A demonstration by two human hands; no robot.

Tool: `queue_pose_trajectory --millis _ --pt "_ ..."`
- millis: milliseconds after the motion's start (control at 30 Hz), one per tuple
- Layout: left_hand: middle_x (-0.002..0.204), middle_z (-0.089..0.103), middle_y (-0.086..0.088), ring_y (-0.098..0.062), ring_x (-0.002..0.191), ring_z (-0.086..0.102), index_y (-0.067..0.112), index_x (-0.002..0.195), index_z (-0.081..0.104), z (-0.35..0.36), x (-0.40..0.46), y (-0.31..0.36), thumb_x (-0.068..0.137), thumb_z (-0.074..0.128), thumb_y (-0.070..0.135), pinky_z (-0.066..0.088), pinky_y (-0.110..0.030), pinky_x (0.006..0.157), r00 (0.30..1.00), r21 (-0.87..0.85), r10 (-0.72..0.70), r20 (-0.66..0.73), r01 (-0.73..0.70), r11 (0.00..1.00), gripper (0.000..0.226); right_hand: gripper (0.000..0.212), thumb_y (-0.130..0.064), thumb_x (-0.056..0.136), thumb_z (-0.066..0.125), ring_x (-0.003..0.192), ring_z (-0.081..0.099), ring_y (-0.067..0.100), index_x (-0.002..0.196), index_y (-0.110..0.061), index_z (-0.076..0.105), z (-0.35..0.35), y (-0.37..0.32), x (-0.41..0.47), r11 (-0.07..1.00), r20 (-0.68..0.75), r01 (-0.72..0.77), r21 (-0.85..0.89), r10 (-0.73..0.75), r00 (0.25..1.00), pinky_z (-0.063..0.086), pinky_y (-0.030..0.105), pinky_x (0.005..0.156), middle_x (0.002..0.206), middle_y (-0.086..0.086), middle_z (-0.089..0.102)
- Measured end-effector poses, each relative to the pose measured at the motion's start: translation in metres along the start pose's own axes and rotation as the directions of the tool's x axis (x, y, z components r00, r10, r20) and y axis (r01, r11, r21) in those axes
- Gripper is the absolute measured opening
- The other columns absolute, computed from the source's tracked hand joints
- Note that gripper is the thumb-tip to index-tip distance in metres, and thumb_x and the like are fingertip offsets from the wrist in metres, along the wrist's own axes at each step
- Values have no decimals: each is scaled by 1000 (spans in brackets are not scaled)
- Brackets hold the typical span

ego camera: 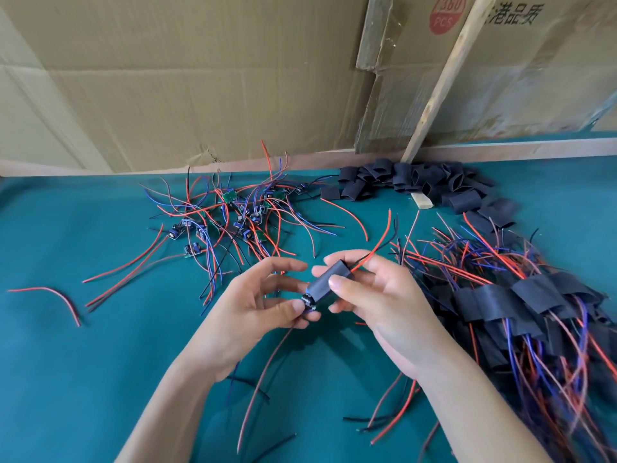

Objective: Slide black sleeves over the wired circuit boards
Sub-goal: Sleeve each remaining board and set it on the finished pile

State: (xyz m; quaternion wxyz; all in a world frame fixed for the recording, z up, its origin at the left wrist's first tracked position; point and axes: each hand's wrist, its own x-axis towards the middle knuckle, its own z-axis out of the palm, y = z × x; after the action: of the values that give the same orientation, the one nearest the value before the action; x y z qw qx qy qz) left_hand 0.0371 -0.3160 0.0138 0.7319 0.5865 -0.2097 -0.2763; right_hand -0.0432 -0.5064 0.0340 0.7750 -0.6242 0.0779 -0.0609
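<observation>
Black sleeve [329, 285] between both hands [374, 295]

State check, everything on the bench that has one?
Black sleeve: held in right hand, partly over board.
Small circuit board: end sticking out, pinched by left hand.
Bare wired boards pile: unsleeved.
Loose black sleeves heap: empty.
Sleeved boards pile: sleeved.

I see a teal cloth [83, 362] covering the work surface. Flattened cardboard sheets [200, 78] stand along its far edge as a backdrop; the right one bears a red round "360 PCS" sticker [447, 13] and dark printed characters. A bare wooden stick [440, 81] leans against the cardboard, and a small wood block [422, 199] lies on the cloth.
</observation>
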Motion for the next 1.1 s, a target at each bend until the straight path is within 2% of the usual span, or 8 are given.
queue_pose_trajectory --millis 200,400,633,767,867,933,1000,1100 --pt "99 62 -17 -40 78 72 8 118 59 -1 0 3 80 75 -1 59 -34 70 997 -71 2 79 4 997 42 32 -3 91 66 102 71 24 122 -3 65 -6 -5 -1 993 89 -48 109 38 995 57 27 77 116 21 75" --pt "104 61 -16 -39 75 68 11 111 59 2 1 0 78 76 0 57 -34 68 998 -109 21 67 -13 994 39 33 -6 90 67 99 72 27 123 -3 65 -4 -3 -3 988 180 -97 124 73 981 58 32 85 117 23 74" --pt "94 65 -7 -32 66 68 -2 109 54 9 2 -3 81 72 5 56 -30 59 999 5 31 -38 -31 1000 33 29 2 101 55 78 65 25 128 -4 64 13 0 -4 984 37 -147 104 144 989 59 31 77 104 24 68" --pt "91 65 -13 -34 70 69 2 100 58 12 1 -6 82 77 12 56 -31 61 997 8 -46 60 46 999 28 25 -2 98 60 65 63 18 121 -8 67 8 -19 -7 985 -57 -139 -101 134 989 53 28 57 87 16 68" --pt "97 65 -17 -36 84 71 8 103 66 11 0 -4 79 82 22 57 -36 72 980 22 -112 166 110 994 32 25 -10 88 70 53 56 12 111 -19 72 -17 -53 -14 876 -130 -126 -465 74 989 46 26 48 67 0 64" --pt "99 67 -17 -35 87 71 11 103 68 11 0 -2 76 82 24 57 -35 73 983 37 -120 140 116 993 33 33 -36 76 71 53 58 6 109 -29 72 -34 -80 -22 663 -95 -140 -735 103 990 48 25 54 67 -8 69" --pt "98 68 -17 -35 86 71 12 102 69 10 1 0 74 81 26 57 -35 71 989 27 -111 96 109 994 33 52 -57 62 65 67 67 -5 110 -39 71 -49 -104 -27 486 -72 -126 -865 129 989 48 26 67 82 -20 76" --pt "94 69 -17 -31 75 72 8 96 69 10 3 1 81 79 22 55 -28 58 996 -8 -61 -57 61 998 23 53 -67 54 61 74 72 -3 105 -55 67 -82 -144 -20 440 -181 -134 -888 -67 981 50 31 73 89 -28 75"
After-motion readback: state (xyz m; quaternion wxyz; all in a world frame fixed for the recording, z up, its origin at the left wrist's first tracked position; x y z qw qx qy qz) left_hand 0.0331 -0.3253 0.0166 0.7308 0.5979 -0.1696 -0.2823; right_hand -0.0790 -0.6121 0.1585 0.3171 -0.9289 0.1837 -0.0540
